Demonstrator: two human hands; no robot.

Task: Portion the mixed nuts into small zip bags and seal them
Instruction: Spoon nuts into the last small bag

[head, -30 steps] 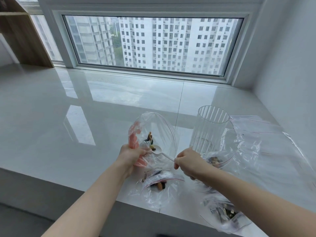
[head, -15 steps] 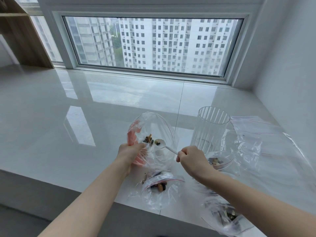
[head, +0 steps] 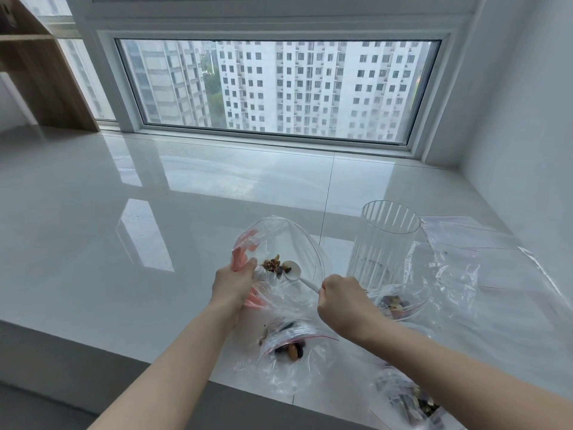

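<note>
While left hand (head: 233, 282) grips rim of open zip bag (head: 288, 243), fingers curled round plastic, right hand (head: 342, 302) pinches white spoon (head: 297, 273) handle; spoon bowl inside bag beside mixed nuts (head: 274, 264); ribbed clear cup (head: 384, 240) upright right of bag; filled bag (head: 288, 352) on counter (head: 124, 243) below bag
</note>
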